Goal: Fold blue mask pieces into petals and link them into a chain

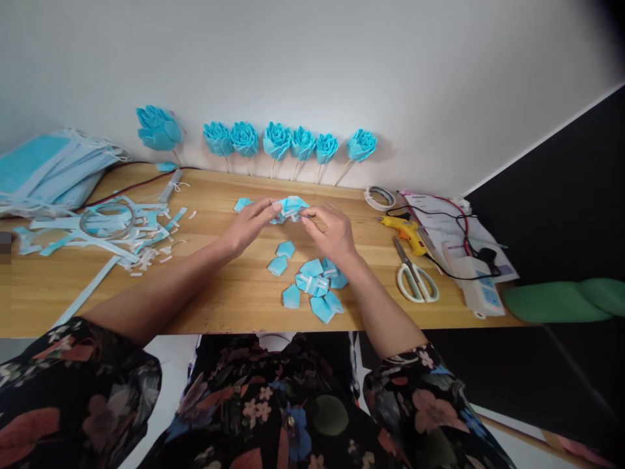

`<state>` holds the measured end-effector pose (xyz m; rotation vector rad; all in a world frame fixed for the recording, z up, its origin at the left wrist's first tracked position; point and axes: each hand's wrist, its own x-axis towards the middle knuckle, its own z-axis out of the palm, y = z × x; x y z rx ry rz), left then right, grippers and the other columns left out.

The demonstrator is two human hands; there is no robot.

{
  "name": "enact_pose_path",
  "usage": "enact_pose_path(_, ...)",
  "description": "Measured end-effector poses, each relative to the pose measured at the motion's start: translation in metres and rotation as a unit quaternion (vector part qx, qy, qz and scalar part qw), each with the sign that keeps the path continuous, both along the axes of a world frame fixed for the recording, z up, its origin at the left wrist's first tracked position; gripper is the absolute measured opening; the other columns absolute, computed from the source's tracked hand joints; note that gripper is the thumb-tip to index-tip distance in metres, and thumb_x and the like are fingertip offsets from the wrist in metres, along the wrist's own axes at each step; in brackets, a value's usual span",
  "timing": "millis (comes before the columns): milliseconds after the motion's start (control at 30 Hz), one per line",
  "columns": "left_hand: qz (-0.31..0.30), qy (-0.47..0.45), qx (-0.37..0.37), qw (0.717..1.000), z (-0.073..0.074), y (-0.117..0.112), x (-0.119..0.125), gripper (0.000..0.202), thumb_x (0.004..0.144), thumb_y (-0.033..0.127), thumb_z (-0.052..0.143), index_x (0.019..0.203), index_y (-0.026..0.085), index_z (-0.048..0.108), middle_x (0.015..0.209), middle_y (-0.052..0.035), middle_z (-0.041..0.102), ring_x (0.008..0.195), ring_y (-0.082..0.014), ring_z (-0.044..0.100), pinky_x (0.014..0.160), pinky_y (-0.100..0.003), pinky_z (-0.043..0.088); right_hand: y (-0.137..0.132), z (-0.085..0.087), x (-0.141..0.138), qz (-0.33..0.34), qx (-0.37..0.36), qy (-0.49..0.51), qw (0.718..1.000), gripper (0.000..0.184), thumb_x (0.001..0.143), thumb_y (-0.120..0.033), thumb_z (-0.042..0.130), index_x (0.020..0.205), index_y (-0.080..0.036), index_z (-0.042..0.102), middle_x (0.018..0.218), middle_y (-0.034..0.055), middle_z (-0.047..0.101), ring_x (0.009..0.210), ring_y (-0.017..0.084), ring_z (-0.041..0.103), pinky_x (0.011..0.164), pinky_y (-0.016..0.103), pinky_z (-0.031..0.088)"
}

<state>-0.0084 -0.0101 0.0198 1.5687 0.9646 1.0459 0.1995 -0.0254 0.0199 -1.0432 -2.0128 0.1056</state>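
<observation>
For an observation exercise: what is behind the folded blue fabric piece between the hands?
Beyond the piece, brown wooden tabletop and blue fabric roses show; what it directly covers is hidden.

This looks like a craft corner, in a home or small workshop; which, cannot be told. Along a plain white wall (312, 58) runs a wooden worktop (234, 306) spread with craft supplies: blue petals (286, 249), clippings (176, 219), a stack of face masks (43, 153), white-handled scissors (410, 264), a yellow glue gun (409, 233), a tape roll (378, 206) and a white power strip (481, 286). Blue flowers (277, 141) on sticks stand along the wall.
</observation>
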Motion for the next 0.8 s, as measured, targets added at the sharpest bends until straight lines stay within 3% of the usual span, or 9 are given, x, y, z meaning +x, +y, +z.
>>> enact_pose_path(100, 0.018, 0.059, 0.055, 0.997, 0.0042, -0.0020, -0.0009, 0.039, 0.080, 0.053, 0.065, 0.092, 0.016, 0.067, 0.094, -0.0061, 0.070, 0.089, -0.0200, 0.061, 0.081, -0.031, 0.046, 0.0003, -0.0012, -0.0006, 0.009, 0.012, -0.013, 1.000, 0.012, 0.092, -0.023, 0.057, 0.090, -0.023, 0.069, 0.091, 0.0038, 0.075, 0.089, 0.021, 0.065, 0.083, 0.035, 0.047)
enact_pose_path(367, 0.051, 0.157, 0.120, 0.979, 0.0053, -0.0015, -0.0002, 0.019, 0.079, 0.037, 0.065, 0.078, 0.017, 0.064, 0.078, -0.0020, 0.066, 0.076, -0.0162, 0.056, 0.069, -0.027, 0.042, 0.0012, -0.0039, -0.0006, 0.016, 0.019, -0.032, 0.999, 0.014, 0.094, -0.026, 0.055, 0.092, -0.023, 0.068, 0.091, 0.0034, 0.074, 0.089, 0.021, 0.064, 0.082, 0.034, 0.046)
enact_pose_path(567, 0.078, 0.158, 0.105, 0.979, 0.0035, -0.0007, 0.0000, 0.022, 0.078, 0.033, 0.060, 0.064, 0.018, 0.053, 0.061, 0.0028, 0.050, 0.061, -0.0121, 0.044, 0.059, -0.026, 0.032, 0.0000, -0.0036, -0.0032, 0.018, 0.005, -0.025, 0.999, 0.012, 0.092, -0.024, 0.057, 0.089, -0.022, 0.068, 0.089, 0.0036, 0.074, 0.087, 0.020, 0.065, 0.081, 0.034, 0.046)
enact_pose_path(800, 0.099, 0.117, 0.090, 0.984, 0.0047, 0.0006, -0.0017, 0.023, 0.079, 0.035, 0.062, 0.066, 0.017, 0.058, 0.063, 0.0016, 0.055, 0.062, -0.0125, 0.047, 0.061, -0.026, 0.035, 0.0034, -0.0030, -0.0001, -0.008, -0.065, 0.083, 0.994, 0.008, 0.087, -0.024, 0.060, 0.083, -0.021, 0.067, 0.087, 0.0015, 0.073, 0.083, 0.017, 0.066, 0.083, 0.032, 0.049)
